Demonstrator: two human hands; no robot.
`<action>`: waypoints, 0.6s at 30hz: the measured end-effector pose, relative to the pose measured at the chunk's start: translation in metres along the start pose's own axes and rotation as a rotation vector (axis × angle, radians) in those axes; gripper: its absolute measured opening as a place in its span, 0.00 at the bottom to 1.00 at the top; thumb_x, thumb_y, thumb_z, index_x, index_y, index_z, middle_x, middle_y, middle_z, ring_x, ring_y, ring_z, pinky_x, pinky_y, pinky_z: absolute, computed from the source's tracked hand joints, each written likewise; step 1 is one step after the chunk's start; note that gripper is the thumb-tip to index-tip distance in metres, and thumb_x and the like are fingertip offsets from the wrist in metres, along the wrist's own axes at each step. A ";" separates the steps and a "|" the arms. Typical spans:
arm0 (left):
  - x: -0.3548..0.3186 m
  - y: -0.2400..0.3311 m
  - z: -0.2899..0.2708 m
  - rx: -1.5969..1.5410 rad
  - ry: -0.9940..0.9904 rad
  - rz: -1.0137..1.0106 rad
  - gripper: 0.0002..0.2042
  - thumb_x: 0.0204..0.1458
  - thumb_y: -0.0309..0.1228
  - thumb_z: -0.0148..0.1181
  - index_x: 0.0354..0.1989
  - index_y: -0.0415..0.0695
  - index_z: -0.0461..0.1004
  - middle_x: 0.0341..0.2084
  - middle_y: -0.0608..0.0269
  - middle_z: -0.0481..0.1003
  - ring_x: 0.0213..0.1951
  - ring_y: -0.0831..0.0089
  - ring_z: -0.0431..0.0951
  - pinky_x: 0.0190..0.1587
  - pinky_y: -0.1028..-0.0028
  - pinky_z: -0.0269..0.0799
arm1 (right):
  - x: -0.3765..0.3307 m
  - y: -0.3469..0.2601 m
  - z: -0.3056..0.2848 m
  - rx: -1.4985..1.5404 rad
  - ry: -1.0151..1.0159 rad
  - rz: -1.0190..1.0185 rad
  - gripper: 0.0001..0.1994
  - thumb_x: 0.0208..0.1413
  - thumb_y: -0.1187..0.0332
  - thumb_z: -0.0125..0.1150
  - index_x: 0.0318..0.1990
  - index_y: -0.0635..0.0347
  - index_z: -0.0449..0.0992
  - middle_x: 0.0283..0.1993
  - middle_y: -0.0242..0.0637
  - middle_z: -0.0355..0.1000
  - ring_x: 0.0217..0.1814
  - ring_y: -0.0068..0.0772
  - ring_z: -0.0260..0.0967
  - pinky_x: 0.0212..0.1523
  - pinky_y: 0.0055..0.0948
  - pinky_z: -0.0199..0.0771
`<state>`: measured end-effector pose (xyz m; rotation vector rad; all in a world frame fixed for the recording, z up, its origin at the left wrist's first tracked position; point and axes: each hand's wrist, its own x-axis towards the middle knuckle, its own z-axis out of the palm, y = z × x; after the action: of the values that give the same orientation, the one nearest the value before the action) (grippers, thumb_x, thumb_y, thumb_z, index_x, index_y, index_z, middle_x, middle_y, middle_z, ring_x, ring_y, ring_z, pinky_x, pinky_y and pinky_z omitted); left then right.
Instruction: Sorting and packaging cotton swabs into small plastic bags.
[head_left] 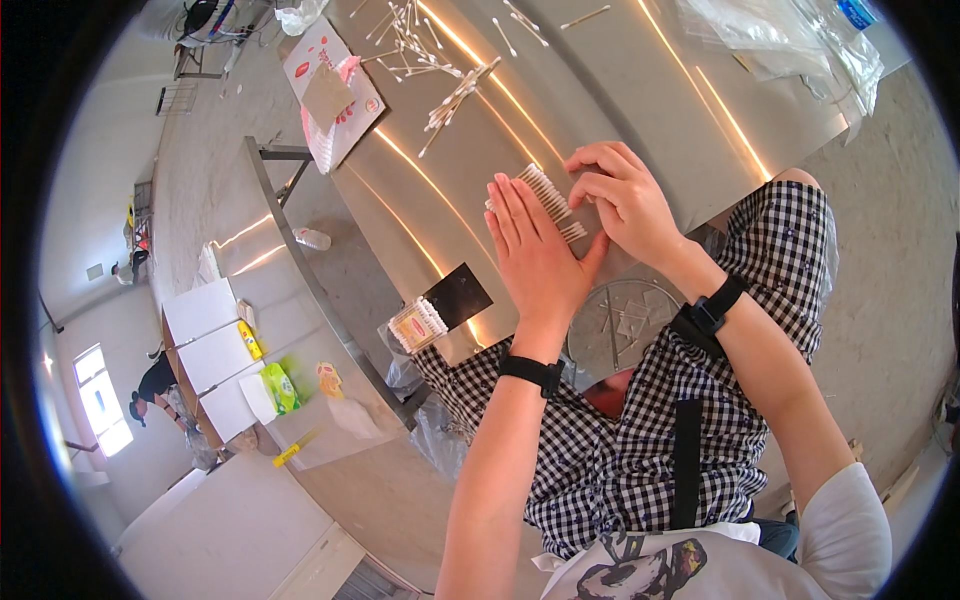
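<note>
A tight row of cotton swabs (545, 190) lies on the steel table (640, 110), lined up side by side. My left hand (535, 250) is flat with straight fingers pressed against the row's near side. My right hand (620, 195) curls over the row's other end, fingertips touching the swabs. Both wrists wear black bands. Loose cotton swabs (440, 70) are scattered farther up the table.
A packed bundle of swabs (418, 325) and a black card (458, 295) lie at the table's near edge. A red and white package (335, 90) sits at the far corner; clear plastic bags (790, 40) lie upper right. A second table (300, 330) holds white sheets and small bottles. A person stands far left.
</note>
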<state>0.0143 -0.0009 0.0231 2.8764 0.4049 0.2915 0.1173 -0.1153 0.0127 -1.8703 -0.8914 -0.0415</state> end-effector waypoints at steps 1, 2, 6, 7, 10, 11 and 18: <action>0.000 0.000 0.000 0.000 -0.001 -0.001 0.53 0.47 0.56 0.63 0.69 0.23 0.47 0.70 0.31 0.48 0.73 0.43 0.46 0.73 0.51 0.44 | 0.000 0.000 0.000 -0.017 0.005 -0.019 0.08 0.42 0.83 0.56 0.26 0.57 0.76 0.47 0.32 0.73 0.54 0.39 0.68 0.54 0.38 0.69; 0.000 0.000 -0.001 0.006 -0.008 -0.001 0.53 0.48 0.57 0.63 0.69 0.23 0.47 0.70 0.31 0.48 0.73 0.44 0.46 0.73 0.52 0.44 | 0.000 0.000 0.000 -0.016 0.004 -0.019 0.08 0.42 0.83 0.56 0.26 0.57 0.76 0.47 0.32 0.73 0.54 0.39 0.68 0.54 0.38 0.69; -0.001 0.000 0.000 0.016 -0.011 0.000 0.53 0.48 0.57 0.63 0.69 0.23 0.47 0.70 0.31 0.48 0.73 0.44 0.46 0.73 0.52 0.44 | 0.000 0.000 0.000 -0.054 -0.006 -0.029 0.09 0.43 0.83 0.56 0.26 0.56 0.76 0.48 0.32 0.73 0.55 0.38 0.68 0.55 0.37 0.69; -0.001 0.000 0.000 0.017 -0.011 0.000 0.53 0.48 0.57 0.63 0.69 0.23 0.47 0.70 0.31 0.48 0.73 0.44 0.46 0.73 0.52 0.44 | 0.000 0.000 0.000 -0.070 -0.011 -0.031 0.09 0.43 0.83 0.56 0.26 0.56 0.77 0.48 0.32 0.73 0.56 0.38 0.68 0.55 0.37 0.69; -0.001 0.000 0.000 0.015 -0.015 -0.004 0.54 0.48 0.57 0.62 0.69 0.23 0.47 0.70 0.31 0.48 0.73 0.44 0.46 0.73 0.52 0.44 | -0.001 -0.001 0.000 -0.087 -0.019 -0.031 0.09 0.43 0.83 0.56 0.25 0.55 0.76 0.49 0.31 0.72 0.56 0.38 0.67 0.55 0.37 0.68; -0.001 0.000 0.000 0.014 -0.018 -0.003 0.54 0.48 0.57 0.63 0.69 0.23 0.47 0.70 0.31 0.48 0.73 0.44 0.46 0.73 0.52 0.44 | -0.001 -0.001 0.000 -0.087 -0.018 -0.031 0.09 0.43 0.83 0.56 0.25 0.55 0.76 0.49 0.31 0.72 0.56 0.38 0.67 0.55 0.37 0.68; 0.000 0.000 0.001 0.016 -0.014 0.000 0.54 0.47 0.58 0.63 0.69 0.23 0.47 0.70 0.31 0.48 0.73 0.43 0.46 0.73 0.52 0.44 | -0.001 -0.001 -0.001 -0.101 -0.038 -0.045 0.08 0.43 0.81 0.56 0.25 0.54 0.76 0.49 0.30 0.72 0.57 0.37 0.67 0.54 0.36 0.68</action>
<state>0.0141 -0.0012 0.0224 2.8923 0.4070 0.2685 0.1167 -0.1163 0.0136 -1.9499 -0.9740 -0.0799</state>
